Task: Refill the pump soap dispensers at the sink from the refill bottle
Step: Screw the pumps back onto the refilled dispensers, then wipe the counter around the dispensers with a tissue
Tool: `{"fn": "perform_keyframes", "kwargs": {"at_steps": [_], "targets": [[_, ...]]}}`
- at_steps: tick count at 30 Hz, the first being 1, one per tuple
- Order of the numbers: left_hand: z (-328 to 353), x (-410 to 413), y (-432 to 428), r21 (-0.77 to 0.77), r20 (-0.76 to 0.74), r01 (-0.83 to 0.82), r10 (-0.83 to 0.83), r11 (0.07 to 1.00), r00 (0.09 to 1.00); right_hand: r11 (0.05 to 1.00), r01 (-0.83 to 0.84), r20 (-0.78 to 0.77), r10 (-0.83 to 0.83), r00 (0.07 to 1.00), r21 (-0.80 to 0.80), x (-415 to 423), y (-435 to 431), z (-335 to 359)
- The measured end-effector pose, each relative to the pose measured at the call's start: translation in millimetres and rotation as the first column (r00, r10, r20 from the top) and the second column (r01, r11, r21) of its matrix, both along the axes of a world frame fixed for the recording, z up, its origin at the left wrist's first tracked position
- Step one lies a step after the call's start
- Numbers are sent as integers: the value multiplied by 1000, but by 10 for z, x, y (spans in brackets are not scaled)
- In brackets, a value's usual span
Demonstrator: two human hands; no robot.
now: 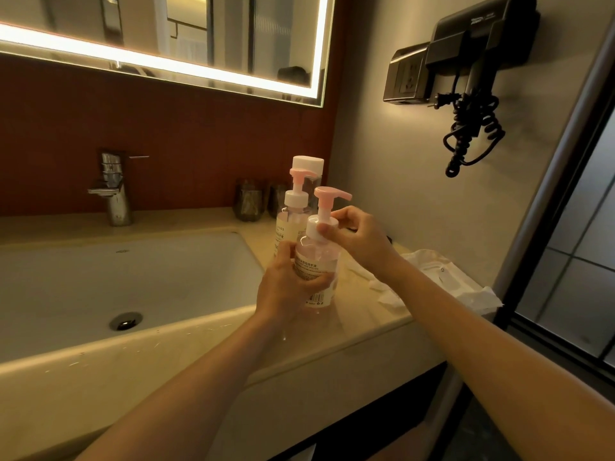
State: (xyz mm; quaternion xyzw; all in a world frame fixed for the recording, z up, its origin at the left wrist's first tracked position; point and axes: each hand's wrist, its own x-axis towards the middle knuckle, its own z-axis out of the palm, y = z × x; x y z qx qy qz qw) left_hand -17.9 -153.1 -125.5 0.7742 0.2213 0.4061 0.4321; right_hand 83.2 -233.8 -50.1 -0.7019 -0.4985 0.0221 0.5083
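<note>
1. Pink liquid fills only part of the clear pump dispenser [317, 261] I hold upright at the counter [359, 317] edge, just right of the sink [133, 277].
2. My left hand [286, 287] wraps the dispenser's lower body, fingers curled across the label, to keep it from turning.
3. My right hand [359, 241] pinches the white screw collar [312, 227] below the pink pump head between thumb and fingertips. This looks like a twisting grip, though I cannot tell whether to loosen or tighten it.
4. A second dispenser [286, 227] with pale yellow liquid stands just behind. Behind that is a tall white-capped bottle [309, 163], which I take to be the refill bottle, within easy reach for pouring.
5. White tissue [442, 277] lies spread on the counter to my right, probably for drips.
6. Two dark glass tumblers [249, 204] stand by the back wall; a chrome faucet [113, 188] is further left.
7. Writing: the held dispenser shows a barcode near its base and lines of small print, seemingly Chinese characters, too small to read. The yellow dispenser's label has capitals that seem to end in "NDS"; the rest is illegible.
</note>
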Motion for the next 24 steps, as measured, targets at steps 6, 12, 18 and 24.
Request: {"fn": "perform_keyframes", "kwargs": {"at_steps": [6,12,18,24], "targets": [[21,20,51,74,-30,-63,66,995,997,982,179,24,-180,983,63,232,-163,-19],[101,99,319,-103,-98,68,-78,992,992,766,462,373,-310,874,-446,748,-557,-369],[224,417,469,-176,-68,175,-189,969,980,690,464,457,-213,864,-555,855,-535,-562],[196,684,691,-243,-83,172,-197,955,977,751,463,464,-236,854,-471,983,-454,-622]]}}
